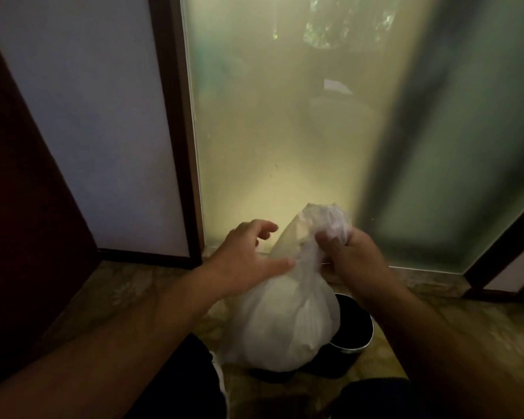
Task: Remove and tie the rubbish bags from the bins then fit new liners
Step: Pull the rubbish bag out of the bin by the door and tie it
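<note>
Wall panel (88,131) at far left, frosted glass (285,116) beside it, both behind the work. Left hand (248,255) next: open, fingers spread and loosely bent, holding nothing, thumb tip just touching the bag's neck. Rubbish bag (285,325) in the middle: white, full and rounded, out of the mouth of the black bin (357,334) and low against its near-left side; resting or hanging, cannot tell. Loose top drawn upward into a twist. Right hand (354,258) to the right of the neck, fingers curled tight round the bunched top.

Likely step: tying off. To do it well, hold the right grip high and taut, wrap the left fingers round the neck low down, and press out trapped air first. Then loop the tail once and pull it through snug. Leave enough tail for the knot; avoid snagging the thin film on the bin rim.
</note>
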A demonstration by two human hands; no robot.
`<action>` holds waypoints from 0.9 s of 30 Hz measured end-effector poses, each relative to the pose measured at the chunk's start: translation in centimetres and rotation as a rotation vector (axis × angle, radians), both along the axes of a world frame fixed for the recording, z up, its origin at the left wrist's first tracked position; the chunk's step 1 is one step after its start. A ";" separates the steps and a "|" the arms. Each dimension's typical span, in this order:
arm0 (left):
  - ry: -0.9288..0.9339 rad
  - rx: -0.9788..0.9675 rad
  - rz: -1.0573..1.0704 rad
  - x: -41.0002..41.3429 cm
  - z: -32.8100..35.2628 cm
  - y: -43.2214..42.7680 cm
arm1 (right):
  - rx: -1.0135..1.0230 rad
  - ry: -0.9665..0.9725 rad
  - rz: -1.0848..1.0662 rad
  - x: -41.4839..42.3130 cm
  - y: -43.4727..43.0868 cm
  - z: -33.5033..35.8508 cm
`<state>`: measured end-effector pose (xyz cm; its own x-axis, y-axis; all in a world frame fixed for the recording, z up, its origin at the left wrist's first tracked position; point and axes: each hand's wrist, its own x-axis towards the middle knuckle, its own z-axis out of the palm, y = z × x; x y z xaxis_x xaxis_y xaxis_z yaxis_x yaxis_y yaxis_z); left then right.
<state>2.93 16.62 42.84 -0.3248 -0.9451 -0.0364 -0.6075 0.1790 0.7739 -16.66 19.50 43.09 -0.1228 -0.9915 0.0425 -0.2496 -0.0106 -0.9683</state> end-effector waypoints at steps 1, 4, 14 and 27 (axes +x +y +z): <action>-0.050 0.009 -0.062 0.2 -1.0 0.0 | -0.014 -0.058 0.042 0.2 0.2 0.2; -0.019 -0.094 -0.169 -0.4 -3.0 -0.1 | -0.081 -0.185 0.136 1.0 1.2 1.6; 0.059 -0.087 -0.084 -2.1 -2.2 1.0 | -0.136 -0.111 0.070 -0.8 1.6 5.7; 0.362 -0.242 0.327 -1.9 -2.0 0.1 | 0.071 0.097 0.169 -3.1 2.6 -0.2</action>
<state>1.03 16.73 40.85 0.0364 -0.9664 0.2543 -0.3637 0.2242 0.9041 -19.74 22.06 42.89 0.0467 -0.9986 -0.0243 -0.3419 0.0068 -0.9397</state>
